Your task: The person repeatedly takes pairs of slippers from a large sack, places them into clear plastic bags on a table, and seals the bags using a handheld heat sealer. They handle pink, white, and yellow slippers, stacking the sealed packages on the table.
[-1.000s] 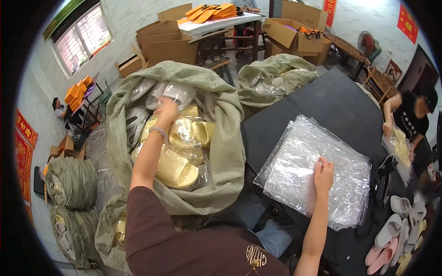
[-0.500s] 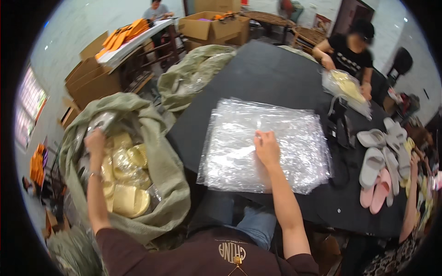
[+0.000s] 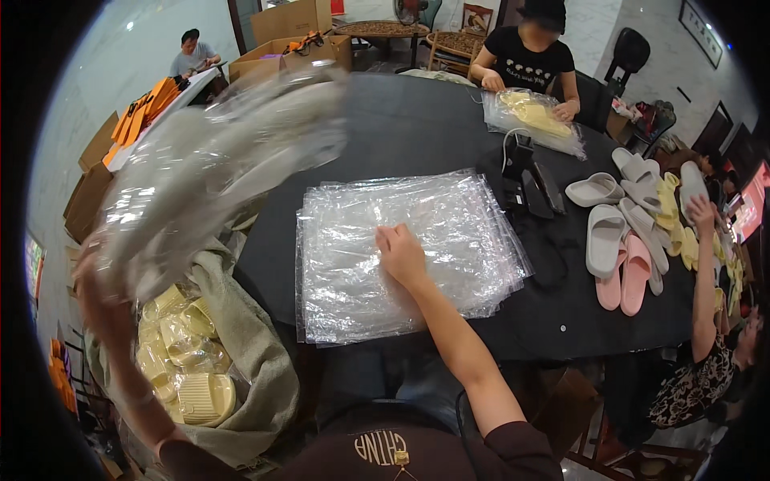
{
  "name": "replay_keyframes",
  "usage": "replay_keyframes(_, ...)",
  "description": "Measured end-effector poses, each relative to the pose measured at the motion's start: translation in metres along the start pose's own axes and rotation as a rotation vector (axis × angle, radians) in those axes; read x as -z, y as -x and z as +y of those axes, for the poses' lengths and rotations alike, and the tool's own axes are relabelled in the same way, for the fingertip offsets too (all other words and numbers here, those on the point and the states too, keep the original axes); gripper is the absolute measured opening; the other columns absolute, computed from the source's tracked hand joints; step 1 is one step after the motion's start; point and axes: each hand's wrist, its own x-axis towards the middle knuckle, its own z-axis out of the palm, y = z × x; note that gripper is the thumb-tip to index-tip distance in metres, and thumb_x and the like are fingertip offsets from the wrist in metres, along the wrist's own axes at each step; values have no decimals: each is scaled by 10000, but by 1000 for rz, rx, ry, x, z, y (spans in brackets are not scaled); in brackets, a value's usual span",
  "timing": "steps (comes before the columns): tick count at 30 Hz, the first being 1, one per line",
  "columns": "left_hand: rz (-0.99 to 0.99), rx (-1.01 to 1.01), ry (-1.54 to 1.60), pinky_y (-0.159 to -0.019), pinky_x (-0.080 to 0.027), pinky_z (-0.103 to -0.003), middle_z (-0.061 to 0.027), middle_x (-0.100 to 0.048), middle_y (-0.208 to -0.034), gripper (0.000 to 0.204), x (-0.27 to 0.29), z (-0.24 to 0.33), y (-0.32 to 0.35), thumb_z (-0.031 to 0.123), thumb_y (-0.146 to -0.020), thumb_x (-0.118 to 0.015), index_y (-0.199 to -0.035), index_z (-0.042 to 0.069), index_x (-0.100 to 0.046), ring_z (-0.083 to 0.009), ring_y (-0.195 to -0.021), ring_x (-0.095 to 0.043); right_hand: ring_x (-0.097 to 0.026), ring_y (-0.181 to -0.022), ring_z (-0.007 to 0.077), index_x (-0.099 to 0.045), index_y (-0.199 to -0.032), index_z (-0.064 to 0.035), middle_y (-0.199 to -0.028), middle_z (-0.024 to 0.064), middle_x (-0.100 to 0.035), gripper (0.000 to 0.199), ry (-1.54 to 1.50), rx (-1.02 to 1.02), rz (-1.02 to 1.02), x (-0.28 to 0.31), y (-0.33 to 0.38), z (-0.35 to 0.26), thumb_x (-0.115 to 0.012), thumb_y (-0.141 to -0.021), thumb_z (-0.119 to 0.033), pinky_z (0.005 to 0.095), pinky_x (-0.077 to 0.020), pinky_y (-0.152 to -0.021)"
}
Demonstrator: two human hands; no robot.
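Raised at the upper left is a clear plastic bag of pale grey slippers (image 3: pixel 220 152), smeared by motion. My left hand (image 3: pixel 98 276) grips its lower end, the fingers partly hidden behind the film. Underneath stands an open green woven sack (image 3: pixel 253 365) with bagged pale yellow slippers (image 3: pixel 204 398) inside. My right hand (image 3: pixel 399 253) rests closed on a flat stack of clear plastic bags (image 3: pixel 457 301) on the black table (image 3: pixel 401 120). Whether its fingertips pinch the top bag is hidden.
Grey slippers (image 3: pixel 607 240), pink slippers (image 3: pixel 635 276) and yellow slippers (image 3: pixel 668 200) lie along the table's right side. A black device with a cable (image 3: pixel 525 180) stands beside the stack. Across the table a person (image 3: pixel 529 60) handles bagged yellow slippers (image 3: pixel 533 116); another person's arm (image 3: pixel 704 272) reaches in at right.
My left hand has lifted the bag of grey slippers out of the sack, up and toward the table. My right hand stays on the stack. The view has turned rightward.
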Motion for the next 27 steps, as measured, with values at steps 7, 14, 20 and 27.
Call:
replay_keyframes(7,-361,-344,545,-937,-475,-380,-107,-557,-1274,279,-205,105,39,17,-708,-648,-976,59,-585,-317,-1215,-511,-611,-968,273,-603,-1100,-33,-1096,130,-626,328,-980,-639,-23,11,-26,30,-447,-951,-279,409,-505,-783)
replay_keyframes(14,-778,-689,189,-1098,-298,-392,-102,-342,-1471,546,-248,119,94,108,-811,-528,-1349,76,-443,-298,-1372,-296,-596,-1040,211,-614,-1116,11,-1070,166,-640,393,-1020,-174,341,90,-13,68,-463,-942,-307,303,-507,-810)
replay_keyframes(20,-857,-646,153,-1124,-226,-440,-144,-168,-1538,719,-229,108,80,70,-806,-511,-1469,98,-234,-296,-1420,-176,-574,-1062,202,-578,-1181,28,-1097,115,-632,415,-928,-623,384,187,-27,14,-489,-954,-309,281,-423,-933)
replay_keyframes(27,-957,12,839,-1091,-282,-392,-204,-309,-1458,546,-220,86,60,31,-901,-463,-1417,9,-283,-341,-1353,-301,-632,-898,293,-654,-962,55,-936,221,-653,623,108,-441,-200,200,-38,22,-467,-907,-537,356,-465,-814)
